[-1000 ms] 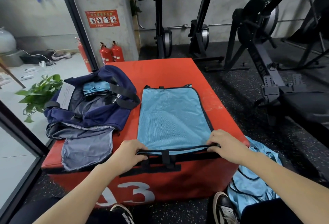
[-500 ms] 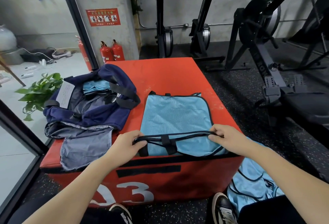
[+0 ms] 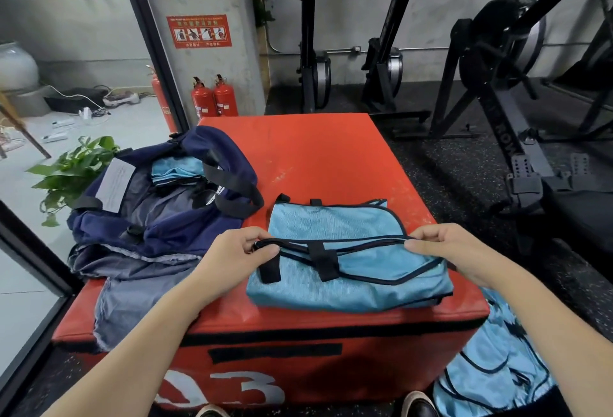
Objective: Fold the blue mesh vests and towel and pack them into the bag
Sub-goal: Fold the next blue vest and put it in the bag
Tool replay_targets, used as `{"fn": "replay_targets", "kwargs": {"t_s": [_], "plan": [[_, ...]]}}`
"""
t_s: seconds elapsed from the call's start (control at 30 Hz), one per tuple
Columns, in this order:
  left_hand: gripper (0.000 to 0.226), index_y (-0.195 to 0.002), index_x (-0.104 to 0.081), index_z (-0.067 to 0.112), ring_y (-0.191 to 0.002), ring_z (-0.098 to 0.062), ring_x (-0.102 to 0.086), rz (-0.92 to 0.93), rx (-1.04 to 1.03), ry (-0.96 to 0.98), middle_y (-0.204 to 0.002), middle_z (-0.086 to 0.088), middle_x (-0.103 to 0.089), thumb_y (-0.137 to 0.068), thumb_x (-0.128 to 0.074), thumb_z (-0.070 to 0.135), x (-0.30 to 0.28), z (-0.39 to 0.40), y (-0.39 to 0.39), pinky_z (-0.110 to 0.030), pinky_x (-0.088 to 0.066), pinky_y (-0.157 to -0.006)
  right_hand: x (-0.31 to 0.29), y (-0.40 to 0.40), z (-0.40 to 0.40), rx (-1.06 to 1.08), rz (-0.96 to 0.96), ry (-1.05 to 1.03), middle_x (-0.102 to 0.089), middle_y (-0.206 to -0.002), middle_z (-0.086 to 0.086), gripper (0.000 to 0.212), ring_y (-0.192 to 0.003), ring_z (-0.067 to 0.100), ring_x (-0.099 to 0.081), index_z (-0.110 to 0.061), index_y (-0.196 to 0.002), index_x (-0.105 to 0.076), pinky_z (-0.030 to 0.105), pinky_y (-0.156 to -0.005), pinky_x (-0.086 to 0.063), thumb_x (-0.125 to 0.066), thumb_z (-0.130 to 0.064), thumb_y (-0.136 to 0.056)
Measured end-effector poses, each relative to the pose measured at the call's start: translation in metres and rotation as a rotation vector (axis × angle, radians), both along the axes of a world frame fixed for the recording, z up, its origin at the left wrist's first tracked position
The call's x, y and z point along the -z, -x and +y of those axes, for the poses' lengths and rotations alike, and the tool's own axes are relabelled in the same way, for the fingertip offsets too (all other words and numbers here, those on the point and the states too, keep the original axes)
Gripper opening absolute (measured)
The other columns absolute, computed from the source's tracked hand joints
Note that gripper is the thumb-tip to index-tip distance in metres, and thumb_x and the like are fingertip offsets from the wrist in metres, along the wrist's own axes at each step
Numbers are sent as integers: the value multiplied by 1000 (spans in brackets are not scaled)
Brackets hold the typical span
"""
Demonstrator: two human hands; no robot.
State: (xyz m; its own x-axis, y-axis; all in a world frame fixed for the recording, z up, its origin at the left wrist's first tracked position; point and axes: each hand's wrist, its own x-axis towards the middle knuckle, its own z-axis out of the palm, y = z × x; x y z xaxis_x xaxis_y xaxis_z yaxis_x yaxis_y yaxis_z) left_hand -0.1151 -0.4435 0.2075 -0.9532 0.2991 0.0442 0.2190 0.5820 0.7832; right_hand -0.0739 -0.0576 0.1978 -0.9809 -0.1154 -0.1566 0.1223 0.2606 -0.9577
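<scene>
The left hand [image 3: 237, 250] pinches the near-left corner of the blue mesh vest [image 3: 348, 270] at its dark binding; the right hand [image 3: 444, 250] pinches the matching right corner. Both corners are lifted over the half-folded vest, which lies on the red surface [image 3: 315, 158] near its front edge.

To complete the fold well, carry both corners forward at equal height and speed. Align the bound edge with the far edge, then lower it flat. Keep the black straps [image 3: 323, 259] tucked inside the outline.

The open navy bag [image 3: 159, 214] sits just left of the vest and already contains blue fabric. More blue vests [image 3: 491, 367] lie on the floor at the right.
</scene>
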Motion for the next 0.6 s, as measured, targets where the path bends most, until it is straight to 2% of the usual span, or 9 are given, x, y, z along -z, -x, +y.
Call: {"fn": "replay_targets", "kwargs": {"t_s": [0.1,0.17,0.23,0.3,0.37,0.43,0.47,0.53,0.6], "plan": [[4,-90,-73,32,-83,-19,-69,24,-55,41,-81,5,-75,-89,-70,30,5,8,36,-37,-52,-83,2,30,2,44,-13,32,-73,-89,10,62,-82,19,-64,-12,-85,-76,29,-79,-46,-90,-60,-49],[6,-93,-72,32,-90,-18,-69,29,-93,32,-85,8,-75,-89,-69,29,10,16,58,-39,-53,-88,5,51,2,54,-31,25,-72,-89,9,58,-84,20,-61,-11,-86,-75,33,-85,-43,-88,-58,-55],[9,-96,-70,34,-90,-18,-69,21,-146,26,-88,3,-75,-89,-67,29,16,25,80,-41,-53,-88,9,72,3,79,-61,25,-74,-95,8,50,-93,21,-63,-12,-89,-76,37,-97,-43,-87,-54,-64],[12,-99,-70,32,-90,-19,-68,-1,-187,23,-90,-1,-74,-91,-65,24,23,35,99,-36,-52,-86,15,92,5,112,-93,23,-76,-104,1,34,-107,20,-65,-17,-90,-78,40,-109,-40,-82,-47,-73],[13,-101,-71,28,-89,-15,-66,-5,-230,29,-90,1,-73,-91,-65,22,29,44,116,-23,-48,-78,23,109,4,181,-89,-39,-75,-105,-5,25,-111,16,-64,-21,-89,-80,35,-108,-42,-79,-44,-79],[10,-100,-71,24,-81,-8,-63,14,-289,62,-83,6,-69,-91,-66,22,36,50,129,-7,-40,-63,36,123,3,247,-1,-251,-74,-96,-9,18,-101,8,-64,-24,-87,-79,21,-90,-47,-76,-42,-84],[8,-98,-70,22,-76,-5,-60,23,-316,80,-76,7,-65,-91,-67,22,41,52,133,-7,-38,-59,43,128,3,258,50,-420,-72,-91,-13,15,-96,5,-64,-27,-87,-76,17,-80,-46,-75,-42,-85],[6,-95,-67,18,-72,-9,-57,40,-361,132,-69,5,-59,-90,-69,21,53,53,138,-11,-40,-59,56,134,2,246,115,-661,-69,-90,-15,14,-93,7,-65,-30,-93,-71,20,-76,-47,-74,-43,-86],[13,-92,-62,15,-82,-22,-57,105,-382,250,-80,-1,-58,-88,-71,24,66,50,140,-28,-47,-73,64,136,3,250,206,-797,-66,-99,-10,22,-97,12,-61,-29,-104,-67,30,-85,-49,-72,-42,-87]]}}
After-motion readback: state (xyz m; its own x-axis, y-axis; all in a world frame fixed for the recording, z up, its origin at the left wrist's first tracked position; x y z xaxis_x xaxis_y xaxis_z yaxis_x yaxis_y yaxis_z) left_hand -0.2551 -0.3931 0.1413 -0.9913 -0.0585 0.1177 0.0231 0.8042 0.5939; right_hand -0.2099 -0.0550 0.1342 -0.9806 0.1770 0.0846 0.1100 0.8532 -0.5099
